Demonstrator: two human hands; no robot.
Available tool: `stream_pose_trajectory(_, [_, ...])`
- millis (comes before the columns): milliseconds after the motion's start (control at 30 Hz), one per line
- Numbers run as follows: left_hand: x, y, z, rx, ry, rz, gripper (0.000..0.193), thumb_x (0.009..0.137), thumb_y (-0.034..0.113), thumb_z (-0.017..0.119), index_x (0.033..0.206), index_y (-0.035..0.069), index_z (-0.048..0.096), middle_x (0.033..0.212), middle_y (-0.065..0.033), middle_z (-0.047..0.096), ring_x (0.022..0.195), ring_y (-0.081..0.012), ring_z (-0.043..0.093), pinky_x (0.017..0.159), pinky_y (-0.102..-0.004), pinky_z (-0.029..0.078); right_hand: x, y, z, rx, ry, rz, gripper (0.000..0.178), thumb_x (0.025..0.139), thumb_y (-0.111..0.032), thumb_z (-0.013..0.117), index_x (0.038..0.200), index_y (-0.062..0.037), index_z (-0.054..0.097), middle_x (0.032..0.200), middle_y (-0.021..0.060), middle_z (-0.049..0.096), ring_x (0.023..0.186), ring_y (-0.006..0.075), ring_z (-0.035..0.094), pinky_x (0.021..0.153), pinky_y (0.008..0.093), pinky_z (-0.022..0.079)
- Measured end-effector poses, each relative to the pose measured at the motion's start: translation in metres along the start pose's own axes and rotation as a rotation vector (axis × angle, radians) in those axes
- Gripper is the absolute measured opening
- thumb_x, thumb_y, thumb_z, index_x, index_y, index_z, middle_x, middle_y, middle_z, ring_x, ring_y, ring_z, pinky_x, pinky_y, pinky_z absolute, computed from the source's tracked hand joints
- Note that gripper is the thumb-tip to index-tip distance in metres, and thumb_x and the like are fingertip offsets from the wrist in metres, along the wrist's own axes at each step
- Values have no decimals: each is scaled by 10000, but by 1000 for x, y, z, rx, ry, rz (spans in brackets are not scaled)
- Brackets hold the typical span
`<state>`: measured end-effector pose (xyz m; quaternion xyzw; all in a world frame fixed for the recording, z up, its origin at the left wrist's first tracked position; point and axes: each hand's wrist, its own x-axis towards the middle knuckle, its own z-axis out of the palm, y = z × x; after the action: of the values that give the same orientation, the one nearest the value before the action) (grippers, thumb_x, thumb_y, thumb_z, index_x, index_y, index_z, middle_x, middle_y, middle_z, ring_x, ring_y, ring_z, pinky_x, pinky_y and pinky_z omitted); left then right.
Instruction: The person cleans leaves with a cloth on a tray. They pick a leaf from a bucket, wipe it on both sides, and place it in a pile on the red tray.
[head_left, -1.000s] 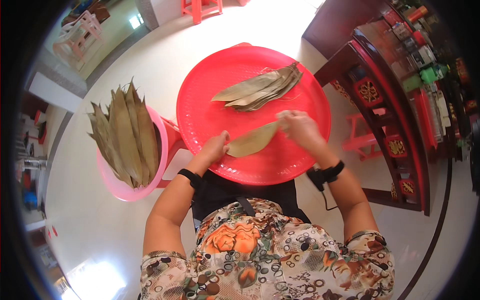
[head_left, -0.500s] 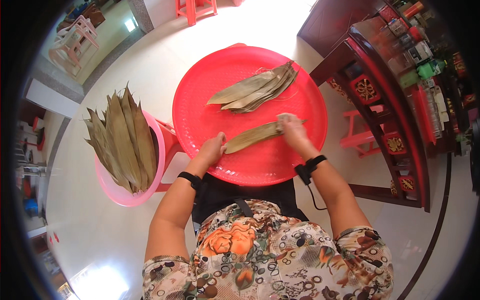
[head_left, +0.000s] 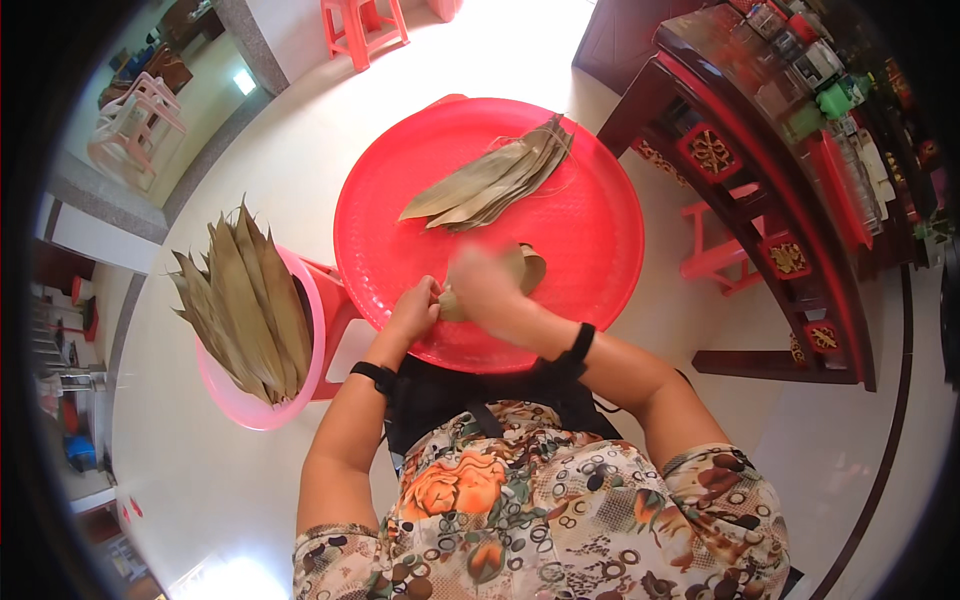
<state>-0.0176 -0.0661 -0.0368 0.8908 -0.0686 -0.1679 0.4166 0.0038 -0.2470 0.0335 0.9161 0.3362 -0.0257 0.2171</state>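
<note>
A long olive-green leaf (head_left: 453, 308) lies at the near part of a round red tray (head_left: 590, 290). My left hand (head_left: 418, 306) is closed, pinching the leaf's left end. Over the leaf's middle is my right hand (head_left: 487, 290), its fingers smeared by motion; whether they grip anything is unclear. Beyond that hand the leaf's far part (head_left: 533, 268) bends up into a curl. A stack of similar leaves (head_left: 490, 180), with thin strands beside it, rests across the back of the tray.
To the left, a pink basin (head_left: 318, 365) holds several upright long leaves (head_left: 250, 310), beside a red stool (head_left: 340, 320). A dark carved wooden cabinet (head_left: 740, 190) stands at the right, with another red stool (head_left: 705, 245) near it. Farther off is a red stool (head_left: 362, 30).
My right hand, which had a pale wad at its fingers, has moved left along the leaf toward my left hand. The leaf, flat before, has curled up. The whole view has shifted slightly.
</note>
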Motion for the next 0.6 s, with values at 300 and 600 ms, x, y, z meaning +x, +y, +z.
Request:
stream_pose_trajectory(300, [1, -5, 2, -44, 89, 27, 211, 771, 3, 608, 960, 19, 514, 772, -157, 612, 743, -290, 628, 688, -360, 496, -61, 127, 108, 345, 190, 379, 236, 832, -185, 576, 1037, -75, 538, 962, 125, 605, 886, 307, 615, 709, 426, 539])
stream_pose_trajectory(600, [2, -6, 4, -43, 78, 43, 212, 732, 9, 581, 935, 22, 520, 793, -185, 630, 781, -366, 625, 700, -422, 490, -96, 223, 16, 529, 429, 616, 215, 847, -141, 551, 1028, -87, 654, 1013, 99, 670, 890, 286, 648, 719, 404, 524])
